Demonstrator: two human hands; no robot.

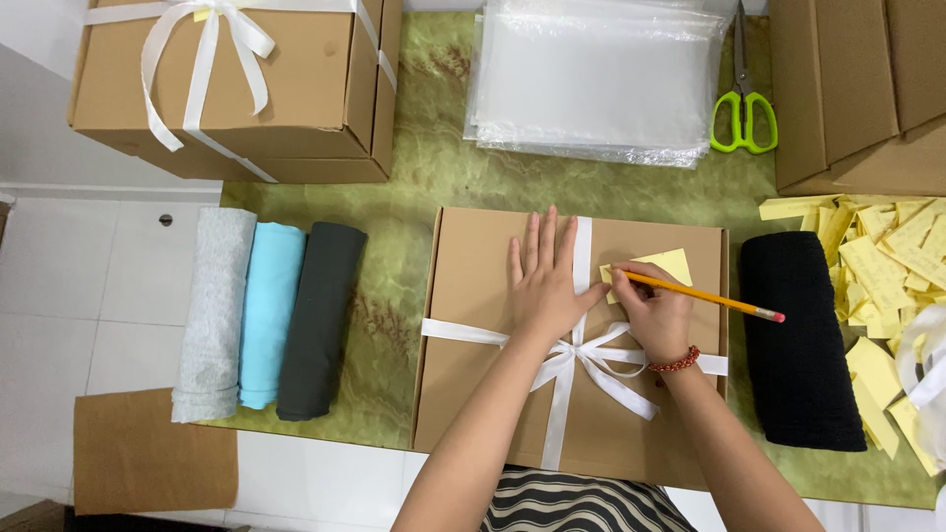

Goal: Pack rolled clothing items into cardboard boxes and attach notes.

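On a green marbled worktop [414, 177], a brown box [473, 394] already wears its white ribbon [564, 379]. The left hand [544, 286] presses flat, fingers spread; the right hand [658, 315] grips a pencil [705, 295], writing on a yellow note [670, 263] on the lid.

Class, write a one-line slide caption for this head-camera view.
Left hand steadies a ribboned cardboard box while the right hand pencils a yellow note.

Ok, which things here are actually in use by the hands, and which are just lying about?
In use:
left hand flat on the ribboned cardboard box
right hand holding the pencil over the yellow note

Lying about:
green scissors
clear plastic bags
three rolled cloths
black rolled cloth
loose yellow notes
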